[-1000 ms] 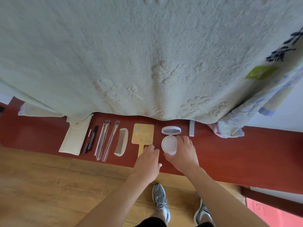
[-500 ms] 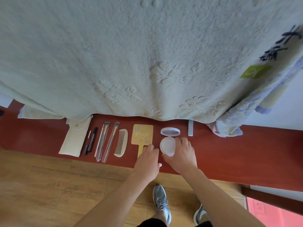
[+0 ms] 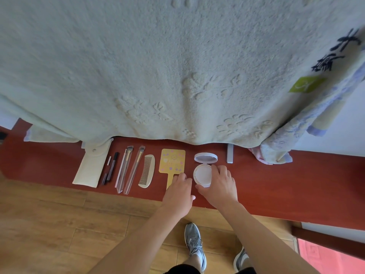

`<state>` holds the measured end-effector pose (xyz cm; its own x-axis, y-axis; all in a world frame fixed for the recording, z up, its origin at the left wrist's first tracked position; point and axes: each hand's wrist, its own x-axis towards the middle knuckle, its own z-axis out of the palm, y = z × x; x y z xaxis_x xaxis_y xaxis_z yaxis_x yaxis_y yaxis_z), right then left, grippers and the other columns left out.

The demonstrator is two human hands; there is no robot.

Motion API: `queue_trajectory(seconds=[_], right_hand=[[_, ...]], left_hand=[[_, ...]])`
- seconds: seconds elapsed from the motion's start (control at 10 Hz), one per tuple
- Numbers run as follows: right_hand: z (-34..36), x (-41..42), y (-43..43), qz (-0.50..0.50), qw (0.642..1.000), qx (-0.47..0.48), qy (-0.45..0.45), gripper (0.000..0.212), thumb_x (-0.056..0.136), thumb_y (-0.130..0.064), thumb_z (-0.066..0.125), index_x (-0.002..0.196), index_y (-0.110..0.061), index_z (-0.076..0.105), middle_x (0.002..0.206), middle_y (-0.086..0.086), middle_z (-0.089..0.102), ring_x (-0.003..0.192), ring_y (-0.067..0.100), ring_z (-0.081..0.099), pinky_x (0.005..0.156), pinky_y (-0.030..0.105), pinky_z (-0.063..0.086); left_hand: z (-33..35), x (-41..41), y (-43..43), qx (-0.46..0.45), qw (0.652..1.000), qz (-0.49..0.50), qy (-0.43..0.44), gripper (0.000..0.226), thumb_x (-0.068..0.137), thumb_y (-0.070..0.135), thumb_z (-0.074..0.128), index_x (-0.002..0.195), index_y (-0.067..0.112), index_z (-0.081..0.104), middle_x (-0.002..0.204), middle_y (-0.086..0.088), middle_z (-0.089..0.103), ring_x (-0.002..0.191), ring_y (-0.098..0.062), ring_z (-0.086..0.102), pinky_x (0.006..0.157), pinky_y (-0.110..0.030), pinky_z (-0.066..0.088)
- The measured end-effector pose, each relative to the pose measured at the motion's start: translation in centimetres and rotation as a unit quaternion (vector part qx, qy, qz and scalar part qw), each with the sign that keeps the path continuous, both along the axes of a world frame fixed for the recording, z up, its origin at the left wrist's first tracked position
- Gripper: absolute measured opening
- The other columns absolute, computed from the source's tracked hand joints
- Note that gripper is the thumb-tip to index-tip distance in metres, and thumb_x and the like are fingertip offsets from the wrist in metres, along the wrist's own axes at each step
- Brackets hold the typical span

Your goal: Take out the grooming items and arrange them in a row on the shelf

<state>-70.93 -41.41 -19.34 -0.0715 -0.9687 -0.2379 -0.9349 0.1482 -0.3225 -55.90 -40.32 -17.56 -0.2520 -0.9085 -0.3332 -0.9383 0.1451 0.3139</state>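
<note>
Where it hung from above, a pale green towel (image 3: pixel 177 66) filled most of the view, its lower edge draped over the back of a red shelf (image 3: pixel 296 184). Wooden flooring (image 3: pixel 49 224) lay in front of the shelf. A smaller patterned towel (image 3: pixel 276 153) hung at the right, its end resting on the shelf.

The grooming items lay in a row on the shelf. At the left end lay a cream pouch (image 3: pixel 90 169), partly under the towel's edge. The right hand (image 3: pixel 219 186) held the base of an open white compact (image 3: pixel 202 173), with its fingers curled over the right rim and its thumb at the near edge; the lid stood open on the far side. The left hand (image 3: pixel 178 191) had loosely bent fingers, their tips resting on the handle of a yellow hand mirror (image 3: pixel 172 161), with the thumb out to the side; it gripped nothing. The mirror lay just left of the compact.

Left of the mirror lay a cream comb (image 3: pixel 147 171), then two brushes (image 3: pixel 124 170) in clear sleeves, then a dark pencil (image 3: pixel 111 168) beside the pouch. A small white bar (image 3: pixel 229 153) lay right of the compact, partly under the towel.
</note>
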Motion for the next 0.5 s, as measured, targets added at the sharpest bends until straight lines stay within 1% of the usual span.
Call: queue_trajectory(seconds=[0.2, 0.3, 0.4, 0.5], right_hand=[[0.4, -0.1, 0.0, -0.002, 1.000, 0.012, -0.003, 0.084, 0.068, -0.068, 0.067, 0.130, -0.018, 0.041, 0.120, 0.000, 0.047, 0.110, 0.020, 0.050, 0.092, 0.034, 0.046], [0.8, -0.3, 0.2, -0.007, 1.000, 0.024, -0.015, 0.086, 0.067, -0.068, 0.068, 0.131, -0.018, 0.040, 0.121, 0.000, 0.047, 0.111, 0.020, 0.050, 0.093, 0.034, 0.045], [1.0, -1.0, 0.6, -0.008, 0.999, 0.027, -0.023, 0.086, 0.070, -0.067, 0.067, 0.134, -0.017, 0.038, 0.127, 0.001, 0.045, 0.117, 0.020, 0.047, 0.096, 0.033, 0.044], [1.7, -1.7, 0.9, -0.007, 0.999, 0.045, -0.005, 0.083, 0.077, -0.067, 0.060, 0.137, -0.016, 0.036, 0.136, 0.002, 0.041, 0.124, 0.020, 0.044, 0.101, 0.033, 0.041]], left_hand=[[0.0, 0.0, 0.1, 0.002, 1.000, 0.005, -0.001, 0.044, 0.092, 0.036, 0.067, 0.128, 0.014, 0.054, 0.130, 0.001, 0.046, 0.121, -0.016, 0.043, 0.094, -0.029, 0.048], [0.0, 0.0, 0.0, 0.005, 1.000, 0.006, 0.004, 0.046, 0.092, 0.036, 0.066, 0.131, 0.014, 0.053, 0.132, 0.001, 0.046, 0.123, -0.016, 0.043, 0.095, -0.029, 0.048], [0.0, 0.0, 0.1, -0.001, 1.000, 0.006, 0.012, 0.046, 0.093, 0.033, 0.065, 0.133, 0.013, 0.052, 0.134, -0.001, 0.045, 0.124, -0.017, 0.044, 0.096, -0.029, 0.047], [0.6, 0.0, 0.0, 0.010, 1.000, -0.004, -0.002, 0.043, 0.096, 0.032, 0.061, 0.133, 0.011, 0.050, 0.134, -0.003, 0.045, 0.123, -0.017, 0.045, 0.096, -0.029, 0.048]])
